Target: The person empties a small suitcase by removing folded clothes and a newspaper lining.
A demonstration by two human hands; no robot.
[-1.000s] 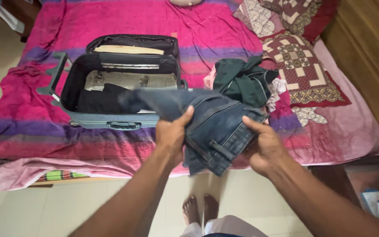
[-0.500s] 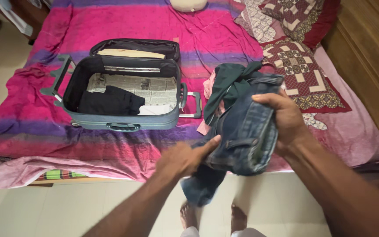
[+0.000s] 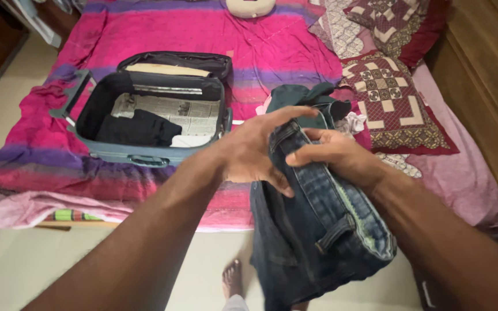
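Head view, standing at foot of bed. Dark blue jeans (image 3: 318, 230) are held up in front of the body, bunched and hanging below both hands, waistband edge turned toward the camera. Right hand (image 3: 341, 158) is clamped on the upper fold of the denim, fingers curled over the cloth. Left hand (image 3: 255, 150) lies against the same fold from the other side, fingers spread and extended across the top, palm on the fabric; thumb hidden, so a closed pinch cannot be confirmed.

Beyond the grip, just behind it: a heap of dark green clothing (image 3: 298, 98) with a white piece beside it, on the pink and purple bedspread (image 3: 272, 52). Left of the grip and well apart: an open suitcase (image 3: 151, 155), lined with newspaper, one black garment (image 3: 136, 128) inside. Right of the grip: patterned maroon pillows (image 3: 396, 101). Below the grip: a bare foot (image 3: 233, 279) on pale floor.
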